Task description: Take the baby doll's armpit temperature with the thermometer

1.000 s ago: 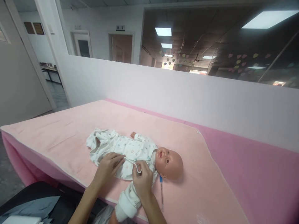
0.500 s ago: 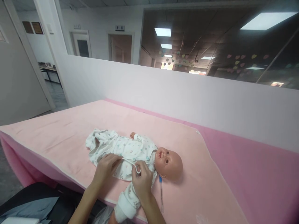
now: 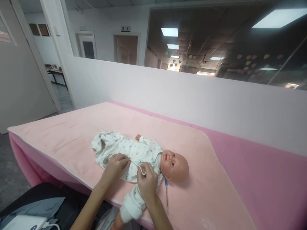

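Observation:
A baby doll (image 3: 177,166) lies on its back, head to the right, dressed in a white patterned baby garment (image 3: 134,148). My left hand (image 3: 118,165) is closed in a pinch on one end of a white cloth tie (image 3: 135,163) over the doll's side. The other end, bent into a small curve, is pinched by my right hand (image 3: 147,180) near the doll's chest. Below my right hand, a sleeve with a thick white cuff (image 3: 131,207) points toward me. Beside the doll's neck lies a thin stick with a blue end (image 3: 166,191).
A pale pink sheet (image 3: 206,191) covers the table, with darker pink cloth (image 3: 263,169) at the right. Behind it stands a white wall (image 3: 179,92) under a window. At lower left, a white device with a cable (image 3: 27,222) rests on dark fabric.
The view has shifted slightly, bringing more of the white device into sight. Both hands keep their pinch on the tie, with hardly any movement relative to the doll.

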Tool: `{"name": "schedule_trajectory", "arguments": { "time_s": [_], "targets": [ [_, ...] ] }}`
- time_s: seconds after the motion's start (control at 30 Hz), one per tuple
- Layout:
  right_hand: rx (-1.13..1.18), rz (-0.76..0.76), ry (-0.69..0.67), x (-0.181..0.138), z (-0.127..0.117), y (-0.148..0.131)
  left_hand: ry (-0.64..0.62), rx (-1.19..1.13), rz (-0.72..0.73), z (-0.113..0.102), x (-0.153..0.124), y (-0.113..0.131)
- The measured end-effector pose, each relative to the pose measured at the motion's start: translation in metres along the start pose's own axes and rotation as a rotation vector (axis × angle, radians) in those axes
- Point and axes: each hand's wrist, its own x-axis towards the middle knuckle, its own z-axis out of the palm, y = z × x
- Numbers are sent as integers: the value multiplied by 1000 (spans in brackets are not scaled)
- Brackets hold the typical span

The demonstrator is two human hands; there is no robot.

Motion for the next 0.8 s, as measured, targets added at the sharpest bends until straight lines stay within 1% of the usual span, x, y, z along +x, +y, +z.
{"name": "schedule_trajectory", "arguments": {
  "time_s": [0.1, 0.2, 0.3, 0.37, 0.4, 0.47, 0.53, 0.6, 0.67, 0.73, 0.8],
  "targets": [
    [7, 34, -35, 1, -3, -3, 25, 25, -25, 0, 1, 3],
    [44, 74, -56, -2, -13, -11, 20, 23, -61, -4, 1, 0],
    [21, 108, 4, -13, -32, -17, -54, -58, -83, -13, 3, -11],
    [-35, 121, 69, -26, -47, -15, -104, -126, -84, -23, 6, -22],
    [-59, 129, 94, -33, -53, -12, -106, -144, -90, -28, 8, -27],
    [-92, 157, 115, -47, -65, -3, -55, -120, -114, -36, 16, -35],
    [-135, 176, 132, -61, -74, 10, 27, -67, -129, -41, 26, -36],
    [-231, 183, 182, -74, -80, 23, 62, -76, -107, -42, 37, -25],
    [-368, 176, 189, -83, -86, 31, 9, -181, -45, -38, 49, -4],
    [-490, 157, 117, -89, -90, 35, -132, -302, 48, -29, 61, 20],
    [-553, 133, 48, -93, -92, 36, -299, -434, 118, -15, 71, 39]
  ]
}}
